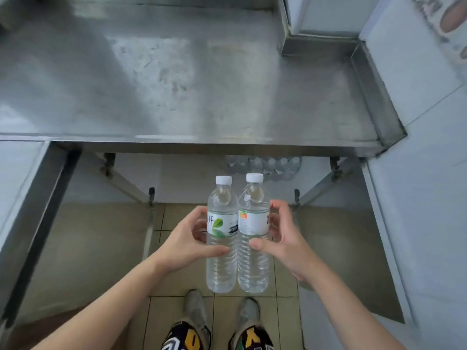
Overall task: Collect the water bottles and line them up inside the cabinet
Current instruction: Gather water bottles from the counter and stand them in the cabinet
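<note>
**Two bottles on their way to the cabinet**

Two water bottles (237, 233), upright and touching, are held before a steel counter (177, 84). The left hand (187, 241) grips one, the right hand (280, 236) the other, fingers curled round the labels. Keeping them level and pressed together should ease placement beside the bottles (265, 164) stored below.

Steel counter (177, 72) is filling the upper frame, scratched, with a raised rim (376, 97) running along its right side. Pale box (323, 13) is sitting at the counter's back right corner. White wall (429, 122) is standing at right, with a blurred picture (449, 18) showing at top right. Tan tiled floor (177, 281) is lying below. Two grey shoes (195, 310) are standing on the tiles, toes pointing toward the counter.
</note>
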